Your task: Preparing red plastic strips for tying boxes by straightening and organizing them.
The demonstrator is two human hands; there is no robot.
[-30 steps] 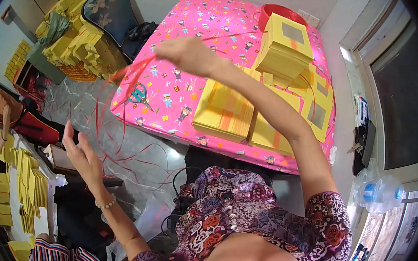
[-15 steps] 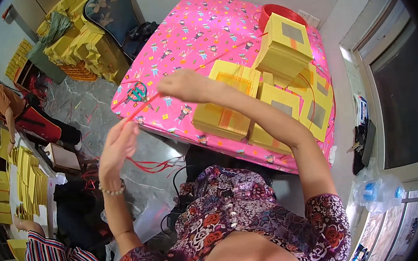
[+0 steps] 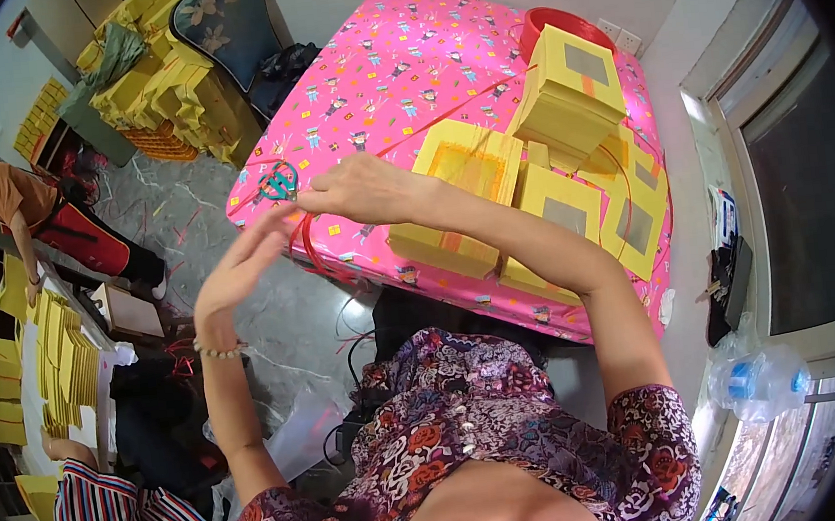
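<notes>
Right hand (image 3: pixel 365 187): raised over near edge of pink-covered bed (image 3: pixel 399 71), fingers closed, pinching red string (image 3: pixel 308 246) | Left hand (image 3: pixel 237 268): fingers extended flat, just beside string loop, contact unclear | String: looped between hands, one strand running across bed toward yellow paper stacks (image 3: pixel 563 96) | Teal scissors (image 3: pixel 278 181): on bed, near right hand.

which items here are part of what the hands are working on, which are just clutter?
In use:
- thin red plastic string, looped between left hand and right hand
- yellow paper stacks on pink patterned table cover

Lying about:
- teal-handled scissors
- clear plastic water bottle
- red round basin
</notes>
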